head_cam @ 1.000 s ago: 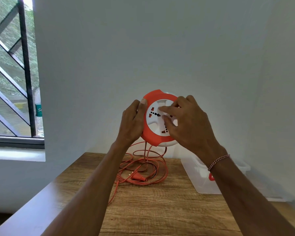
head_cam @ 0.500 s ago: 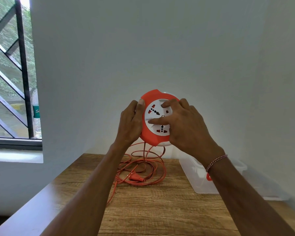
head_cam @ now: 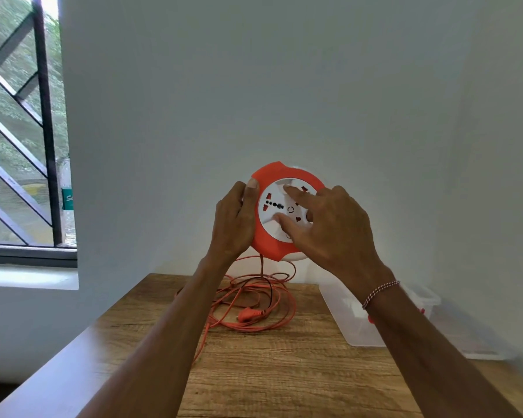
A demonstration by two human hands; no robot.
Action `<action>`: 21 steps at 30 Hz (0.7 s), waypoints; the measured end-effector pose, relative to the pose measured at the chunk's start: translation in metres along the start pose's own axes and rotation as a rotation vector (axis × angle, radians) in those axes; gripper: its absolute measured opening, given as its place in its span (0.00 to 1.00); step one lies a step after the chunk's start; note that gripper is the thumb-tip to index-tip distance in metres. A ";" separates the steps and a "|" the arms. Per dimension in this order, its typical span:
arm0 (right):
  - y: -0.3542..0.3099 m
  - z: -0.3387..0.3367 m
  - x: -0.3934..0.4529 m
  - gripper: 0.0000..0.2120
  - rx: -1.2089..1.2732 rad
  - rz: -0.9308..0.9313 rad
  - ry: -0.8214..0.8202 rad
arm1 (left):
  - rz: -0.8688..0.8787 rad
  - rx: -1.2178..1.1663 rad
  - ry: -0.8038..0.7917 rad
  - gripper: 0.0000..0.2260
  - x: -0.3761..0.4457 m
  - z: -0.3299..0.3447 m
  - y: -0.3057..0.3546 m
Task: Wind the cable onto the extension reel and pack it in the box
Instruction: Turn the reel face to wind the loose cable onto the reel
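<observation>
Above the table (head_cam: 284, 381), an extension reel (head_cam: 269, 245) is held up in both hands.

The reel's orange rim is gripped by the left hand (head_cam: 233, 224), while the white socket face is pressed by the fingertips of the right hand (head_cam: 335, 230). Below, the loose cable (head_cam: 254, 297) is piled on the table, its plug (head_cam: 248, 314) among the loops; further right, a clear box (head_cam: 360, 330) is set against the wall.

Extension reel (head_cam: 269, 245) – smooth plastic, orange rim looking matt, white socket face showing slight sheen. Cable (head_cam: 251, 300) lying in loops – thin orange sheath, smooth, looking like plastic or rubber. Desk (head_cam: 284, 372) – wood grain showing, brown, matt finish. Box (head_cam: 341, 315) – clear plastic, faintly cloudy. Wall (head_cam: 254, 86) looking matt, painted. Window bars (head_cam: 47, 131) – dark, looking like painted metal.
</observation>
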State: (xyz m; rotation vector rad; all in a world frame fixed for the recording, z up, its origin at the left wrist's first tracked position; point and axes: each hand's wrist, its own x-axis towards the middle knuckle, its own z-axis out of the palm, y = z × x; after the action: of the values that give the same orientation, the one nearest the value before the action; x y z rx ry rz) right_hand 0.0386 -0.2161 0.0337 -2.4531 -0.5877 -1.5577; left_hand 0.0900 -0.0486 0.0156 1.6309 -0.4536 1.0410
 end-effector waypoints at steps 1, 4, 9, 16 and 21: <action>0.002 0.001 0.001 0.26 0.024 0.010 0.041 | -0.016 -0.005 0.012 0.18 0.001 0.000 0.000; 0.009 0.002 0.004 0.24 0.118 0.161 0.151 | -0.068 -0.047 0.044 0.21 0.003 -0.002 -0.003; 0.022 0.002 0.010 0.28 0.842 0.634 -0.251 | -0.160 -0.113 0.049 0.20 0.003 -0.001 -0.005; 0.032 0.008 0.010 0.22 0.980 0.654 -0.320 | -0.194 -0.030 -0.003 0.14 0.009 -0.008 -0.008; 0.032 0.009 0.009 0.16 1.032 0.649 -0.372 | -0.217 -0.006 -0.094 0.22 0.010 -0.012 -0.005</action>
State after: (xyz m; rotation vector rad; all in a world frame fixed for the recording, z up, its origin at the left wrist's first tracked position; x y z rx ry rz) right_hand 0.0625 -0.2393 0.0403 -1.7922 -0.4106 -0.3622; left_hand 0.0944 -0.0340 0.0209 1.6869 -0.3323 0.8031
